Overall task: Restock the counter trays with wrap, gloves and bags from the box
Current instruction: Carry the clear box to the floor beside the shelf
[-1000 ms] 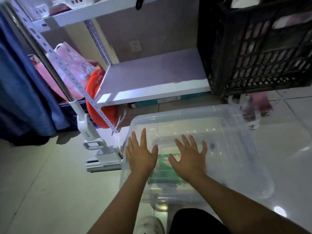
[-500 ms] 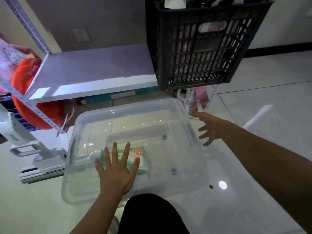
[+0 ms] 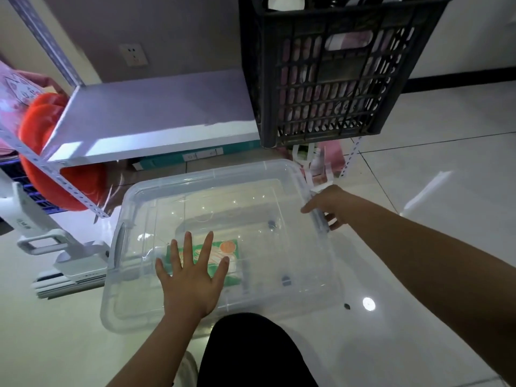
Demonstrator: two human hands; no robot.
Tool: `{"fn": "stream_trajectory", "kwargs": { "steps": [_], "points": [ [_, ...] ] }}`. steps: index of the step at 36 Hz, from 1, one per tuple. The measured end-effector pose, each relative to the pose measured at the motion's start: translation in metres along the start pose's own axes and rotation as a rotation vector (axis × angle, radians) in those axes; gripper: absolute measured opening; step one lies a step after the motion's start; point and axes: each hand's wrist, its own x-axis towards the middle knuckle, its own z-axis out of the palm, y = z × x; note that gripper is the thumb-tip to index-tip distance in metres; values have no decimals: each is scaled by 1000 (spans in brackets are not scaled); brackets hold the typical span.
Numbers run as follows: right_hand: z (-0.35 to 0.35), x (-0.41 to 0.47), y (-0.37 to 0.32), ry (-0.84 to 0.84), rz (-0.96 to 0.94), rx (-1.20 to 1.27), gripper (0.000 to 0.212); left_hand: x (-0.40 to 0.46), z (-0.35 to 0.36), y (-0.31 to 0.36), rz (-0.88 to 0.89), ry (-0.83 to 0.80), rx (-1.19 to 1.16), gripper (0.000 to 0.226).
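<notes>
Floor (image 3: 446, 152): pale glossy tile; the box sits on it in front of the shelf. No counter trays in view.
Shelf (image 3: 156, 113): white board on a slotted metal frame, black crate (image 3: 329, 68) at its right end.
Box (image 3: 217, 247): clear plastic, lid (image 3: 251, 196) on, low on the floor between shelf and knee.
Progress: judged at the very start. Lid not yet off, nothing lifted out, every restocking step left.
Contents: one green packet (image 3: 229, 256) seen through the lid, near the box's front left. Whether it is wrap, gloves or bags, cannot tell. Other stock not made out.
Left hand (image 3: 192, 277): grip fully spread, fingers straight, palm flat on the lid above the green packet; presses, holds nothing.
Right hand (image 3: 326, 203): at the box's right rim, fingers curled round the side latch (image 3: 318, 216), thumb over the lid edge.
Next, likely: free that latch while the left hand steadies the lid.
</notes>
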Motion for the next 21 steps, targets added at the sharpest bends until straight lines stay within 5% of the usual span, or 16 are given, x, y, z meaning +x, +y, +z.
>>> {"fn": "stream_trajectory", "kwargs": {
  "steps": [12,18,21],
  "points": [
    [26,-16,2,412,-197,-394,32,6,-4,0,-7,-145,52,67],
    [27,-35,30,266,-413,-312,89,55,-81,-3,101,-649,47,86],
    [25,-57,61,213,-558,-146,100,61,-129,-30,220,-638,-115,66]
  ]
}}
